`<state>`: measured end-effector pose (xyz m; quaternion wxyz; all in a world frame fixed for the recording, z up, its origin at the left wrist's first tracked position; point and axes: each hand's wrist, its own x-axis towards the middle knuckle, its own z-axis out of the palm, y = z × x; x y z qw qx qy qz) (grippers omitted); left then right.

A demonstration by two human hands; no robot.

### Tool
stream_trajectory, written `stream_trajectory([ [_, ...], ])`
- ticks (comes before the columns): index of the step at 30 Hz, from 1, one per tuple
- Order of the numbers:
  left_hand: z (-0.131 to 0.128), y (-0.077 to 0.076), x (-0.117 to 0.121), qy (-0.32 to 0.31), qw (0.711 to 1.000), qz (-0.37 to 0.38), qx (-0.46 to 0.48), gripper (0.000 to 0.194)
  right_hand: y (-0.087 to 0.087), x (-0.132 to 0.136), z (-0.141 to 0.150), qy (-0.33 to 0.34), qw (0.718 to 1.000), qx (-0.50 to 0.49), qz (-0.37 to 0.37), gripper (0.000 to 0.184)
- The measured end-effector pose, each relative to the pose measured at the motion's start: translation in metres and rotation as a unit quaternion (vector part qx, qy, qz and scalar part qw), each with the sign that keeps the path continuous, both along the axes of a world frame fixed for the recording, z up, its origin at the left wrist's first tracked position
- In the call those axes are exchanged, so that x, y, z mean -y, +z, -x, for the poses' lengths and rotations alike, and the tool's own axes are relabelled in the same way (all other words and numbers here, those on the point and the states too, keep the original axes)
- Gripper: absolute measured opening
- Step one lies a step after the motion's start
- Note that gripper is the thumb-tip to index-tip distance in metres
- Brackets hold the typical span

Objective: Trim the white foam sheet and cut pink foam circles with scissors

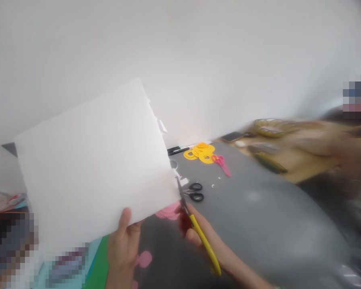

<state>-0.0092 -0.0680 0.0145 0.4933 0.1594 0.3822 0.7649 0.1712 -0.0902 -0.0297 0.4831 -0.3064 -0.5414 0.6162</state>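
Fingers of my left hand (pixel 123 241) pinch the sheet (pixel 96 160) by its lower edge, holding it up tilted; those of my right hand (pixel 206 224) are closed round the yellow scissors (pixel 203 241), blades at the sheet's lower right corner. Whether they bite, I can't tell. I'd call this trimming the sheet; the next move wants a steady grip and blades lined up with its edge.
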Motion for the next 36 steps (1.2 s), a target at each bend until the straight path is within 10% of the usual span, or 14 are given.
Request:
stream_trajectory([
  [9,-0.003,-0.002,0.002,-0.007,1.0,-0.007,-0.007,0.053,-0.015,-0.005,0.009,-0.079,0.992,0.092,-0.037,0.029],
  [18,0.0,-0.007,-0.001,-0.034,0.999,-0.028,-0.003,0.057,0.005,0.002,0.016,-0.104,0.981,0.044,0.156,0.013],
  [28,0.0,-0.006,0.0,-0.027,0.999,-0.016,0.017,0.051,-0.001,0.003,0.003,-0.022,0.997,0.048,0.051,0.068],
  [36,0.002,-0.006,0.0,-0.03,0.999,0.009,0.006,0.052,0.016,0.004,-0.005,-0.009,0.997,0.051,0.057,0.079],
])
